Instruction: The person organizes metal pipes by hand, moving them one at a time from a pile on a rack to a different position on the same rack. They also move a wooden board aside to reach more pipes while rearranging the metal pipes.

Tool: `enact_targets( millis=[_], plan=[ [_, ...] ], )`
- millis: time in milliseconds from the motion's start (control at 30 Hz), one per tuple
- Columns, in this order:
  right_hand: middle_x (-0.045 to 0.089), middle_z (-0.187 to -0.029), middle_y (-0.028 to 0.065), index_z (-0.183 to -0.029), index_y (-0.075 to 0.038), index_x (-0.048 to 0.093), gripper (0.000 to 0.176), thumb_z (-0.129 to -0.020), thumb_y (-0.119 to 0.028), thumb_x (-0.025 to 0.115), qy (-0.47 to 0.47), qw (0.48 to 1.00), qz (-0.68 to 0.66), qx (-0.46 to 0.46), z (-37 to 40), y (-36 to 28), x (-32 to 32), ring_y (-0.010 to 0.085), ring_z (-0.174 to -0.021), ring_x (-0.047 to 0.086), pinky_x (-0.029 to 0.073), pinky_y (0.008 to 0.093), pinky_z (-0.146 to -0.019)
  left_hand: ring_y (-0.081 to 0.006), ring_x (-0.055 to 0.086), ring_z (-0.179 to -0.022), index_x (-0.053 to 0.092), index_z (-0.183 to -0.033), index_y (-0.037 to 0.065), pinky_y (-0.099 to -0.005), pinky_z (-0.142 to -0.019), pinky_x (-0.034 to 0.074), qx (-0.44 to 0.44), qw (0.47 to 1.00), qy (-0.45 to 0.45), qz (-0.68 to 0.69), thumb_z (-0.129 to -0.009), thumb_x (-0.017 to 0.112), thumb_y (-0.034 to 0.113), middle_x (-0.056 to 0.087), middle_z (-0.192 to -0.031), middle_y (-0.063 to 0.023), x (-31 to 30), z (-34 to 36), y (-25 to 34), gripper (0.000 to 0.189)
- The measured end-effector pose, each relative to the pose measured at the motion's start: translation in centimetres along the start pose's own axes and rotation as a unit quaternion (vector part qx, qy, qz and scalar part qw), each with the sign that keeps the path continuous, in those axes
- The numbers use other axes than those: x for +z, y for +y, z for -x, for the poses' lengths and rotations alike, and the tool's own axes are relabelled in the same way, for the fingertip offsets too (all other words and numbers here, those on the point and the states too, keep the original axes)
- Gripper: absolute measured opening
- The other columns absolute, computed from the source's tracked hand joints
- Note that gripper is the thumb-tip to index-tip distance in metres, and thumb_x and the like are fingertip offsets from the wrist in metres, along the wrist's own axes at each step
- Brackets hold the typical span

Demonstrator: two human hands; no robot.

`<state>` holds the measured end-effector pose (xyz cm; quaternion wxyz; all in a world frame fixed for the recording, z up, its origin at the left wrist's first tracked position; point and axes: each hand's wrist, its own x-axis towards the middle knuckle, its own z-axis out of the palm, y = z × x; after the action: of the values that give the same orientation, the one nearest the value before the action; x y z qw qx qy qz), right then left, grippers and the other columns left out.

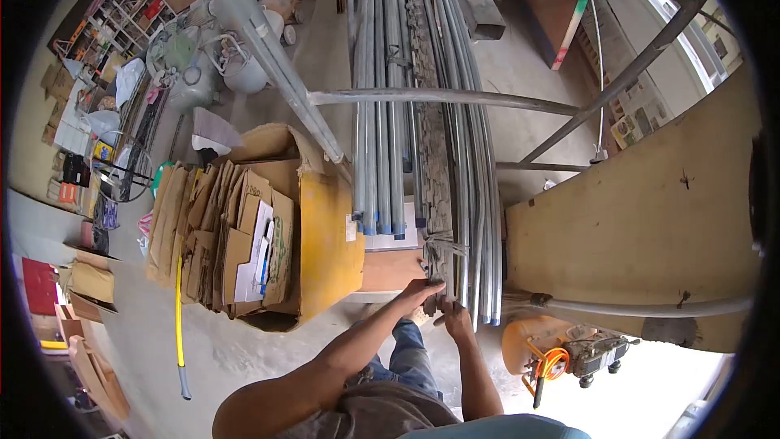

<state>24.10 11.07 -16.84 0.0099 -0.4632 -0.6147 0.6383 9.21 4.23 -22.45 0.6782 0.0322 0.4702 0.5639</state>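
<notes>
A long bundle of rough grey strips runs away from me among the metal pipes, bound near its close end by a tie. My left hand is closed on the left edge of the bundle's end, thumb on top, its other fingers mostly hidden. At the right side of the same end, my right hand is closed with its fingers bent against the strips. Metal pipes, several with blue ends, lie left of the bundle. More pipes lie along its right side, close to my right hand.
A metal crossbar spans above the pipes, joined to a slanted post. A yellow box packed with flattened cardboard stands left. At right are a large beige panel and an orange compressor.
</notes>
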Motion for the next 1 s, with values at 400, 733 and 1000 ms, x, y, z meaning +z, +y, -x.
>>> enact_targets(
  millis=[400,733,1000],
  plan=[
    [0.057,-0.075,0.0101,-0.092,-0.002,0.056,0.047,-0.1,-0.04,0.03,-0.127,0.99,-0.047,0.043,-4.7,2.5,-0.6,0.0212,-0.061,0.059,0.045,0.0341,-0.061,-0.0253,0.069,-0.077,0.07,-0.089,0.006,-0.0356,-0.07,0.054,0.003,0.887,0.259,-0.383,-0.078,0.067,0.05,0.071,-0.082,-0.0123,3.0,0.0,3.0,0.046],
    [0.06,-0.11,0.0128,-0.124,-0.005,0.05,0.07,-0.097,-0.061,0.019,-0.25,0.962,-0.08,0.072,-2.7,-3.3,-5.8,0.023,-0.083,0.06,0.046,0.0369,-0.085,-0.0366,0.066,-0.089,0.064,-0.102,0.0,-0.0435,-0.078,0.053,0.076,0.847,0.184,-0.492,-0.087,0.055,0.054,0.067,-0.091,-0.0237,8.0,4.2,7.6,0.057],
    [0.064,-0.108,0.0263,-0.106,0.005,0.062,0.081,-0.095,-0.064,0.02,-0.055,0.984,0.168,0.018,-6.0,-2.1,-0.5,0.0368,-0.105,0.06,0.045,0.0422,-0.089,-0.0393,0.065,-0.084,0.066,-0.092,-0.002,-0.0464,-0.075,0.051,0.081,0.824,0.256,-0.498,-0.083,0.056,0.059,0.067,-0.086,-0.024,3.6,1.3,6.3,0.062]
  ],
)
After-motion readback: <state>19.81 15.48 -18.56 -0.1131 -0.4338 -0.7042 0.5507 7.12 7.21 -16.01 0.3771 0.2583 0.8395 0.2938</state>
